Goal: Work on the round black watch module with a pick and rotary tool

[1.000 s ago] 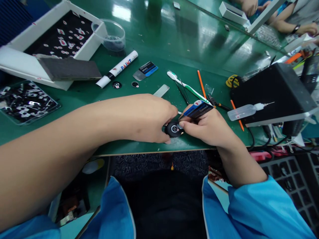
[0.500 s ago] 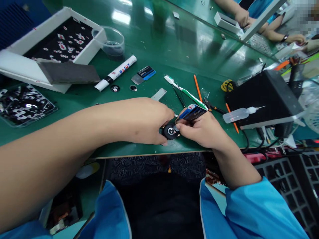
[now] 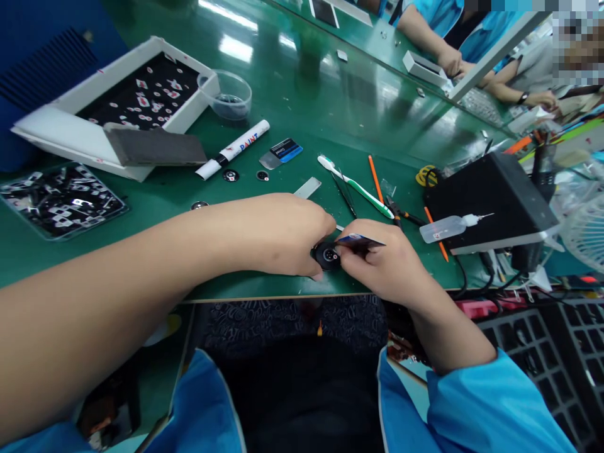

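The table held one paint marker (image 3: 233, 150), one toothbrush (image 3: 355, 186) and one clear bowl (image 3: 228, 94). Two orange sticks (image 3: 375, 178) lay near one squeeze bottle (image 3: 446, 228). Two small black discs (image 3: 231, 175) sat beside the marker.

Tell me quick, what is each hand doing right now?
Left hand: closed around the small round black part, steadying it on the green table.
Right hand: closed, pinching a thin blue-handled blade against that part.
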`<move>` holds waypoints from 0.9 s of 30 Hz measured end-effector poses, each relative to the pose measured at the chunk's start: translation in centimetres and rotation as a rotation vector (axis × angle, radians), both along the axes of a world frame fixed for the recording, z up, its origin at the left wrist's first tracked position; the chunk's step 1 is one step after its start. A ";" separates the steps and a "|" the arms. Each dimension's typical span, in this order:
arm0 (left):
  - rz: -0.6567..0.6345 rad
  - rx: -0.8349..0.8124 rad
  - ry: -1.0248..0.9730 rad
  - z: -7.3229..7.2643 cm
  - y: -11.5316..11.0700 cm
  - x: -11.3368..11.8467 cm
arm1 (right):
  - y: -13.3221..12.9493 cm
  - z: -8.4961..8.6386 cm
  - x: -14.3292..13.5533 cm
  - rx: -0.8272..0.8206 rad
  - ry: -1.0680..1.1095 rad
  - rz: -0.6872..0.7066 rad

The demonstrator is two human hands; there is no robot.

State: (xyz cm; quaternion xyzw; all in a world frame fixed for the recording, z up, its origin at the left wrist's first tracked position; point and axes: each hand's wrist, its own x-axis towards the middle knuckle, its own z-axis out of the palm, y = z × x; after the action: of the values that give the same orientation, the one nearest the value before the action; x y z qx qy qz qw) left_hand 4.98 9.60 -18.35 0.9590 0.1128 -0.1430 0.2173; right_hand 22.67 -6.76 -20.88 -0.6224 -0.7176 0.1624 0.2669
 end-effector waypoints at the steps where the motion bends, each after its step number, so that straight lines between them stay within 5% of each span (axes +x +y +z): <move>1: 0.003 -0.003 -0.010 0.2 -0.1 -0.1 | 0.0 0.0 -0.1 -0.002 -0.013 0.003; 27: 0.013 0.001 0.014 0.7 -0.8 0.1 | -0.8 1.2 -0.2 0.040 -0.135 0.120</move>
State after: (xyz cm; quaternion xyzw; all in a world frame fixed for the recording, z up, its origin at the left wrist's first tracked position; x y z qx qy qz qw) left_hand 5.12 8.85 -17.66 0.9572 0.1208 -0.1484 0.2170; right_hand 22.47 -7.52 -19.71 -0.5825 -0.7730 0.1216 0.2201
